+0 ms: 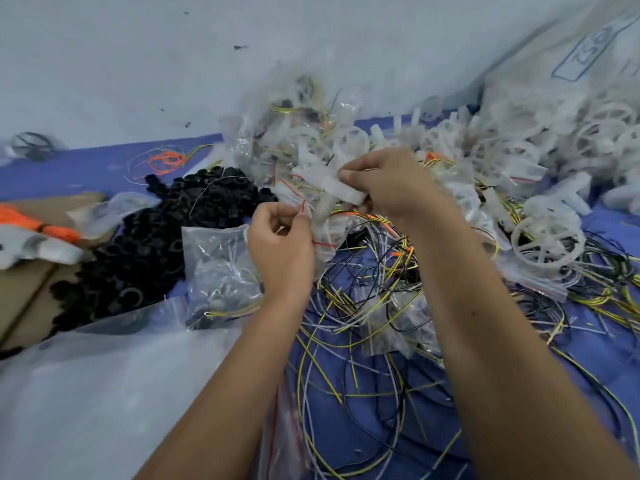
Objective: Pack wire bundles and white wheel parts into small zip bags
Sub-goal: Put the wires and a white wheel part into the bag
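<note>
My left hand (280,247) pinches the red-striped mouth of a small clear zip bag (320,230) near the middle of the view. Just above it, my right hand (388,181) grips a white wheel part (332,185) whose lower end sits at the bag's opening. Loose yellow, black and white wires (363,327) lie tangled on the blue surface below both hands. A heap of white wheel parts (540,154) spreads to the right. Filled small zip bags (294,133) are piled behind my hands.
A mound of black ring parts (145,251) lies to the left, with a clear bag of dark parts (218,268) beside it. Orange wires (166,159) sit far left. A large plastic bag (104,393) covers the near left. Cardboard (24,299) is at the left edge.
</note>
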`<state>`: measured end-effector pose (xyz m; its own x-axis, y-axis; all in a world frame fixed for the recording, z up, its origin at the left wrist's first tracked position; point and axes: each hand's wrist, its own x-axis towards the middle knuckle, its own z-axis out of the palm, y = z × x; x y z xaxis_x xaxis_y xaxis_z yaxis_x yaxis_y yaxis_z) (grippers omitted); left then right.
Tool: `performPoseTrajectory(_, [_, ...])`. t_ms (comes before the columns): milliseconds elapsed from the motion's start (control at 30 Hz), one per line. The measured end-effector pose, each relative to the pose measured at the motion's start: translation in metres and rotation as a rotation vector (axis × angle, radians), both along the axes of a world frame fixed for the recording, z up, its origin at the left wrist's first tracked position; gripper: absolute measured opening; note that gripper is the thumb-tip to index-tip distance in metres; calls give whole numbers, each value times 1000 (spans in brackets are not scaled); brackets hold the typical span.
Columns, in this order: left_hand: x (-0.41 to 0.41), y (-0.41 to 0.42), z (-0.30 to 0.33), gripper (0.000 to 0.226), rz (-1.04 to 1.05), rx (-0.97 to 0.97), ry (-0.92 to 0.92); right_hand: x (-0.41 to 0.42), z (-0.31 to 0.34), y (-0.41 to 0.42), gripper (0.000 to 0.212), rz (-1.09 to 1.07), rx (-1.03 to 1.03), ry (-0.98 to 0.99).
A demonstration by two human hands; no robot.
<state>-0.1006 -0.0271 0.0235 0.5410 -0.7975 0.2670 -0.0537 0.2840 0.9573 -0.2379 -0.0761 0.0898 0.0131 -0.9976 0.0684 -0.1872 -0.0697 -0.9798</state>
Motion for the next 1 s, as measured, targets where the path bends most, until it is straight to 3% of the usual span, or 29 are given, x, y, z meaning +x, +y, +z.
performPoseTrajectory(167, [-3, 8, 5, 11, 134, -180, -36, 2, -7, -8, 5, -26, -44, 302])
performPoseTrajectory(400, [-5, 12, 9, 12, 156, -280, -454, 14, -2, -10, 6, 179, -71, 556])
performPoseTrajectory(533, [-9, 16, 8, 8, 141, -275, -633, 25, -5, -6, 8, 176, -47, 423])
performPoseTrajectory(800, [-8, 16, 11, 8, 132, -399, -642, 32, -5, -5, 9, 132, 131, -287])
performPoseTrajectory(867, [-9, 15, 9, 7, 119, -389, -612, 34, -5, -5, 16, 171, 160, -327])
performPoseTrajectory(1000, [-8, 15, 9, 10, 149, -384, -516, 33, -11, -4, 11, 203, 166, -171])
